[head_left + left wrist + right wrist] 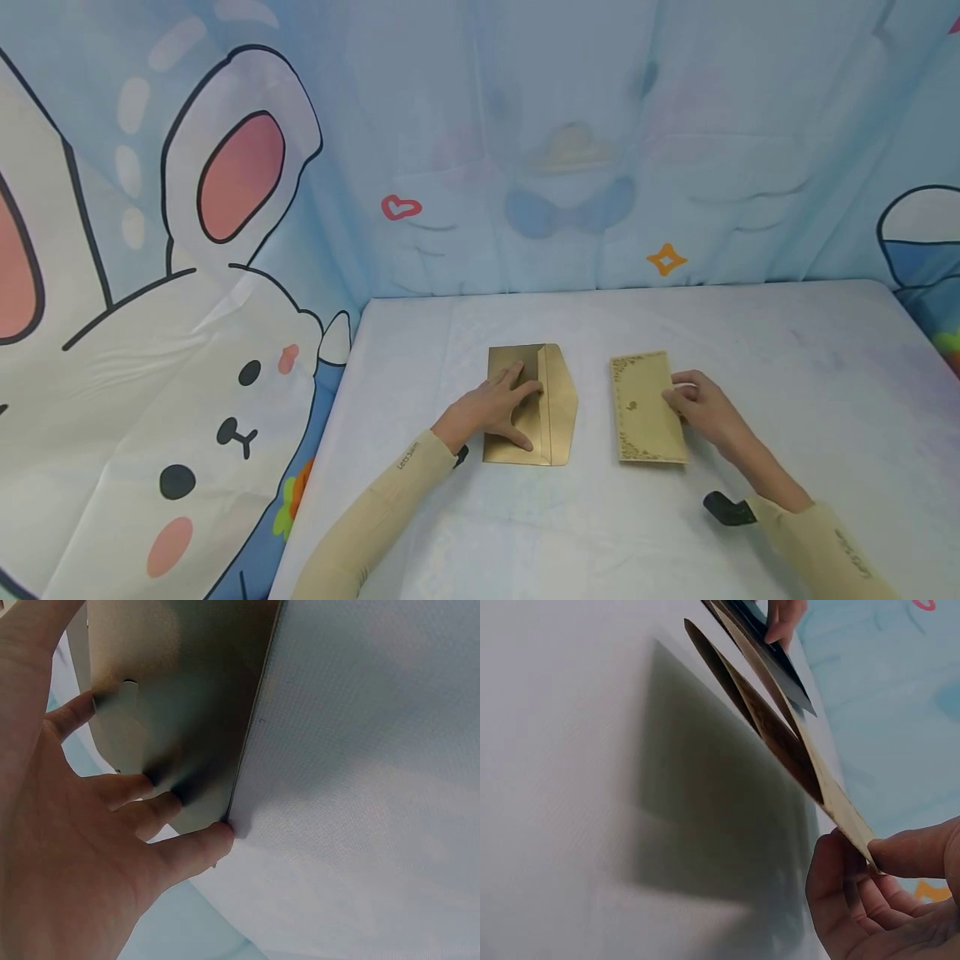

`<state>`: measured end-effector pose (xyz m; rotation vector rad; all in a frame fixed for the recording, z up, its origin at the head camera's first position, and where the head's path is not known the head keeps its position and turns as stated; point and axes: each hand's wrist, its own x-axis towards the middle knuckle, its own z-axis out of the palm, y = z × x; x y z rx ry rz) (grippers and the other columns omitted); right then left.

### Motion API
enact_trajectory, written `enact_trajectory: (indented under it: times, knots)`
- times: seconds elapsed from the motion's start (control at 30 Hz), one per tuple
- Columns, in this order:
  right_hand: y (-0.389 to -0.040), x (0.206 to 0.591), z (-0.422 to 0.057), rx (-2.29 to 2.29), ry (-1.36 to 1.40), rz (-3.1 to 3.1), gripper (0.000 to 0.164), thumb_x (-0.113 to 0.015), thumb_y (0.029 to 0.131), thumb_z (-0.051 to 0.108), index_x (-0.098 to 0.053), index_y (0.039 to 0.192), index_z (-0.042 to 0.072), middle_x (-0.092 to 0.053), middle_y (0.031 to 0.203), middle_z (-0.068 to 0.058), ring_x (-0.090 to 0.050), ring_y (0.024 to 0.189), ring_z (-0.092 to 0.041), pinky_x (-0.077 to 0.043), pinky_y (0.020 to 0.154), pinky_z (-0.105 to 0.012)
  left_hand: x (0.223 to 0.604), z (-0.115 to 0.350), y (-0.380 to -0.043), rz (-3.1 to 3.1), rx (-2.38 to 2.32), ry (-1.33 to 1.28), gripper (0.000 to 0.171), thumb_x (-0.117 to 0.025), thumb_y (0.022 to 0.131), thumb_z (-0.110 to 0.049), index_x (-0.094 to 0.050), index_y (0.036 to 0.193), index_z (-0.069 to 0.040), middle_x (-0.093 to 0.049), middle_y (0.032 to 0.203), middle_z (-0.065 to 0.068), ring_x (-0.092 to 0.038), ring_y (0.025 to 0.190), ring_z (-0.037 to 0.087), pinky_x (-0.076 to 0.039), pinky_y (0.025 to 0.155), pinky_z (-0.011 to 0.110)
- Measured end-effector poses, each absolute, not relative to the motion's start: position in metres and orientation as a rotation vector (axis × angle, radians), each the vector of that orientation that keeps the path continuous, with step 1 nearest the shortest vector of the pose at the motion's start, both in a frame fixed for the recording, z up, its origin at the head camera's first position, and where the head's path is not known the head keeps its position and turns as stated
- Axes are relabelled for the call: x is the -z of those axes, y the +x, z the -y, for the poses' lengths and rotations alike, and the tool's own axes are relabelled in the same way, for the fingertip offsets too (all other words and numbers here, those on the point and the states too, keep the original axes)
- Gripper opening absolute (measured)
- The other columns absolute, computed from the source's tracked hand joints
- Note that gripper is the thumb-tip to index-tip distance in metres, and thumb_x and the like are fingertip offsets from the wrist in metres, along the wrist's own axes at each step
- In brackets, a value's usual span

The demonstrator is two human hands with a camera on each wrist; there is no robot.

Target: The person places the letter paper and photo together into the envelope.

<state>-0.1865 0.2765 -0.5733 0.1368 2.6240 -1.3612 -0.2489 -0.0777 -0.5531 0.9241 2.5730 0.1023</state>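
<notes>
The left hand (491,410), fingers spread, presses a gold envelope (557,417) flat on the white surface (480,533), its flap open to the right; beside it, the right hand (708,412) pinches a folded gold card (647,408) by its right edge, above the surface.

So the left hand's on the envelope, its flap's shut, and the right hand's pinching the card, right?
No: the envelope has its flap open in the head view. The left hand is on the envelope; the right hand pinches the card.
</notes>
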Motion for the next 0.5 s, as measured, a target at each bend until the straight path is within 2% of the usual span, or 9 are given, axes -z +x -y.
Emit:
enact_trajectory:
  times: [0.5]
  knots:
    - [-0.199,0.565,-0.25,1.424,0.099,-2.575,0.049,-0.046,0.108,0.025,-0.036,0.143,-0.008,-0.061,0.123,-0.03,-0.066,0.097,-0.024,-0.056,0.079,-0.033,0.551,0.077,-0.248,-2.579,-0.073,0.927,0.104,-0.076,0.074,-0.069,-0.027,0.158,-0.033,-0.007,0.17,0.015,-0.017,0.156,0.033,-0.033,0.12,0.048]
